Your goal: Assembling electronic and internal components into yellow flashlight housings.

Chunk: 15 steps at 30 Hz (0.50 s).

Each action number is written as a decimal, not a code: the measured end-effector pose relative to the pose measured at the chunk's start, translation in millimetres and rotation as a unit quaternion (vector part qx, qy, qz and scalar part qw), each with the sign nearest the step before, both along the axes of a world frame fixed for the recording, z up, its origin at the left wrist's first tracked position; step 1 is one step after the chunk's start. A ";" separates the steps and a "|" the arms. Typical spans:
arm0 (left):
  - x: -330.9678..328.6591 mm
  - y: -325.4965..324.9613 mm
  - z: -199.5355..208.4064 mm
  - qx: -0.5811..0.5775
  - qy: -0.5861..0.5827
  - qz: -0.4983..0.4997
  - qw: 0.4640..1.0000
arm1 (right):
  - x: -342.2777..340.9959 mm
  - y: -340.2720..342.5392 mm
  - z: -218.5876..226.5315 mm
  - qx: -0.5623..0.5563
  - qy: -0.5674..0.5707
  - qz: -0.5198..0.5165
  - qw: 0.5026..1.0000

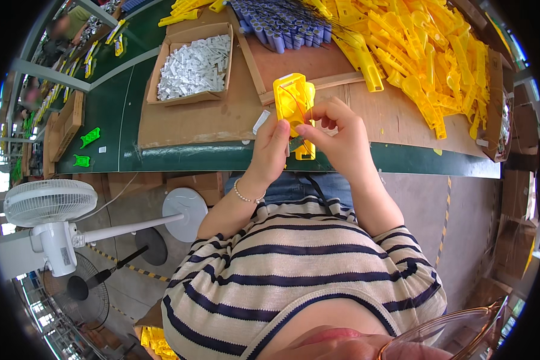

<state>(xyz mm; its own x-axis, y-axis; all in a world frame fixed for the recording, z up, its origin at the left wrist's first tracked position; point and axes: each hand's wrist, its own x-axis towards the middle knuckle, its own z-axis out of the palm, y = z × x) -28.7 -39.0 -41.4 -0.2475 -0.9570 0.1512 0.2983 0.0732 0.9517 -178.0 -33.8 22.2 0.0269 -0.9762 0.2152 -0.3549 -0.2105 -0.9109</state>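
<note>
A yellow plastic housing [290, 90] with a hollow inside is held upright over the table's near edge. My left hand [272, 150] is closed round its lower left side, the thumb pressed against it. My right hand [342, 135] is pinched at the housing's lower right, its fingertips on a thin red wire [293, 96] that runs across the hollow. The wire's end is hidden by the fingers. Another yellow piece [306, 151] shows below the hands. A small white strip [261, 121] lies on the cardboard just left of the housing.
An open carton [228, 63] of small white parts stands at the far left. Blue cylindrical cells [282, 30] with dark wires fill a wood-edged tray. Yellow housings [426, 57] are heaped at the right. Green pieces [90, 137] lie leftward; a white fan [51, 201] stands beside the table.
</note>
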 end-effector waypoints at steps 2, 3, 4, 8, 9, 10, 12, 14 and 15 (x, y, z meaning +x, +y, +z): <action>-1.7 0.2 6.3 -0.012 -0.012 0.000 1.000 | 0.7 0.4 -3.2 -0.020 -0.003 0.008 1.000; -4.2 1.1 11.4 -0.038 -0.011 0.007 0.999 | 1.2 0.5 -4.4 -0.020 -0.004 0.008 1.000; -5.4 2.0 14.0 -0.064 -0.009 0.014 0.998 | 2.3 0.8 -5.5 -0.060 -0.002 -0.002 0.998; -5.9 4.1 14.5 -0.072 -0.062 0.032 0.995 | 10.4 4.8 -11.3 -0.219 0.084 -0.046 0.971; -7.1 4.4 14.1 -0.089 -0.089 0.057 0.990 | 12.6 5.7 -12.1 -0.219 0.085 -0.045 0.971; -8.2 4.7 13.6 -0.105 -0.115 0.083 0.984 | 14.7 6.7 -12.9 -0.254 0.126 -0.061 0.957; -11.4 3.8 10.8 -0.083 -0.086 0.102 0.988 | 17.5 8.0 -17.8 -0.287 0.166 -0.076 0.940; -11.7 1.5 7.7 -0.061 -0.058 0.120 0.989 | 19.4 8.0 -27.9 -0.311 0.220 -0.071 0.922; -11.4 0.2 6.3 -0.040 -0.020 0.116 0.992 | 19.7 8.3 -31.5 -0.311 0.220 -0.072 0.922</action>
<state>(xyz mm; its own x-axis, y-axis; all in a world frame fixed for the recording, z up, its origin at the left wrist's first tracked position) -40.1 -38.8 -35.1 -0.0285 -0.9743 0.2236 0.2262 0.2116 0.9508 -158.3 -25.4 -9.3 0.1255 -0.6687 0.7329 -0.7262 -0.5653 -0.3914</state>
